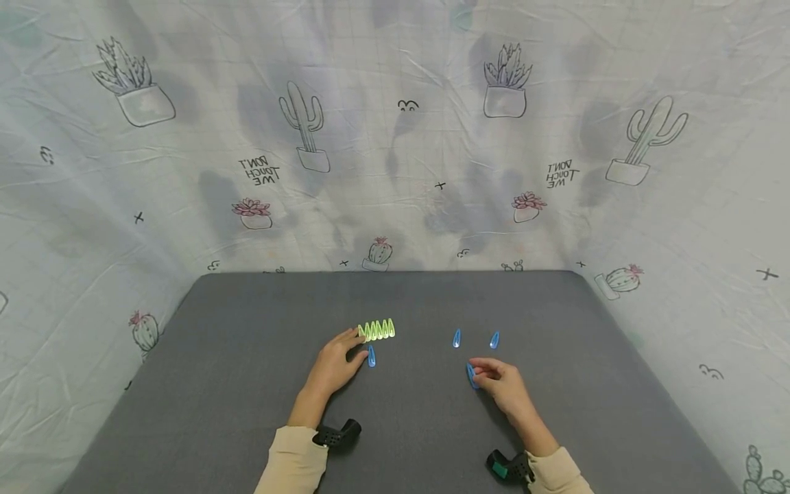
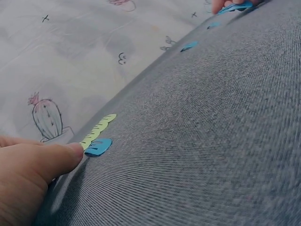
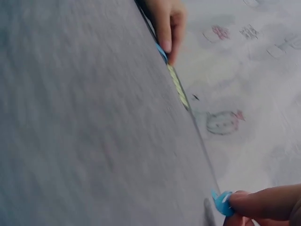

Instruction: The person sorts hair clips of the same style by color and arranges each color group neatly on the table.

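Note:
A row of several yellow-green snap hair clips (image 1: 377, 330) lies side by side on the grey table, with one blue hair clip (image 1: 372, 356) just below its left end. My left hand (image 1: 334, 366) rests there, fingertips at the row's left end and thumb beside that blue clip. Between thumb and fingers, my right hand (image 1: 503, 387) pinches another blue hair clip (image 1: 472, 375); the right wrist view shows this held clip (image 3: 223, 203) at the fingertips. Two more blue hair clips, a left one (image 1: 457, 338) and a right one (image 1: 494, 339), lie beyond the right hand.
The grey tabletop (image 1: 420, 425) has a far edge against a pale cloth (image 1: 395, 158) printed with cacti. Black wrist devices sit on the left wrist (image 1: 338, 435) and the right wrist (image 1: 509, 468).

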The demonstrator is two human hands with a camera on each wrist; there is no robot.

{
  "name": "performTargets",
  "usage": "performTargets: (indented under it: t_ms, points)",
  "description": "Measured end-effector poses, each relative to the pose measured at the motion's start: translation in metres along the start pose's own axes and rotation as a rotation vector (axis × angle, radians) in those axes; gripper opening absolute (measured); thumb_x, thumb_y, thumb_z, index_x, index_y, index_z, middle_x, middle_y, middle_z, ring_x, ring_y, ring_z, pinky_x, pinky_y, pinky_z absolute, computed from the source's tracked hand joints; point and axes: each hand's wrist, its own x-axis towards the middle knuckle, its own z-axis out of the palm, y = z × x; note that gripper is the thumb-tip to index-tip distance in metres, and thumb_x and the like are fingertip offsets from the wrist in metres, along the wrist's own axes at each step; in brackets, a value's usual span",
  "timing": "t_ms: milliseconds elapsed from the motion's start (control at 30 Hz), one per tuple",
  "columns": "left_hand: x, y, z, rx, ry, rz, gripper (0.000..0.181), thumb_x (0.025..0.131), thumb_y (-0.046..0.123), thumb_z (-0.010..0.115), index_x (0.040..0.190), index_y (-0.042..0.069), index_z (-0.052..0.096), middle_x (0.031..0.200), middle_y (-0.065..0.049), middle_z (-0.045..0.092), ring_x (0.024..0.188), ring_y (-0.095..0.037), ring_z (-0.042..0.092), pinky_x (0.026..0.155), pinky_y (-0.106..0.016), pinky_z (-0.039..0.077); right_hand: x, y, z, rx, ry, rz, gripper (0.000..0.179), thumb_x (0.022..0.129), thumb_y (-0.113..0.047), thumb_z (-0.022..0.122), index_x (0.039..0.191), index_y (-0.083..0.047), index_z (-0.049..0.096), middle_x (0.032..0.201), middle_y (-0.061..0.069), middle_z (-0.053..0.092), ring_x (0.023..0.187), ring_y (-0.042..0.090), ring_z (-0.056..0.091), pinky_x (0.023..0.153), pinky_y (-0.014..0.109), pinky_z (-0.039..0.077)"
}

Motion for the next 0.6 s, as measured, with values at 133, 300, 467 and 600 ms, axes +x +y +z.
performTargets:
  t_ms: [133,300,467,600]
  points:
    - [-0.001,-0.001,-0.001,-0.031,-0.002,-0.003,0.039,0.087,0.028,0.069,0.120,0.008,0.067,0.136,-0.011,0.054,0.128,-0.031,0.048,0.102,-0.050,0.039,0.002,-0.006,0.011,0.085,-0.072,0.025,0.029,0.082,0.008,0.063,0.111,0.009,0.065,0.090,0.012,0.065,0.075,0.005,0.057,0.066,0.020,0.048]
    - [-0.001,-0.001,-0.003,-0.049,-0.023,-0.023,0.044,0.086,0.034,0.069,0.122,0.010,0.065,0.138,-0.010,0.053,0.130,-0.030,0.046,0.103,-0.051,0.037,0.007,-0.017,0.033,0.147,-0.164,0.015,0.032,0.083,0.006,0.062,0.115,0.011,0.062,0.092,0.011,0.063,0.077,0.006,0.056,0.068,0.020,0.049]
    - [-0.003,-0.001,-0.002,-0.060,-0.019,-0.025,0.046,0.085,0.035,0.069,0.123,0.010,0.065,0.138,-0.010,0.053,0.130,-0.030,0.046,0.103,-0.051,0.038,0.012,-0.038,0.057,0.183,-0.206,0.015,0.032,0.082,0.008,0.062,0.114,0.011,0.062,0.090,0.013,0.062,0.078,0.009,0.056,0.067,0.019,0.048]
    - [-0.003,-0.001,-0.001,-0.052,0.000,-0.023,0.046,0.084,0.036,0.070,0.122,0.010,0.066,0.137,-0.009,0.054,0.129,-0.030,0.047,0.102,-0.050,0.039,0.016,-0.054,0.075,0.192,-0.203,-0.003,0.031,0.081,0.011,0.061,0.111,0.014,0.062,0.089,0.018,0.061,0.078,0.012,0.055,0.066,0.020,0.046]
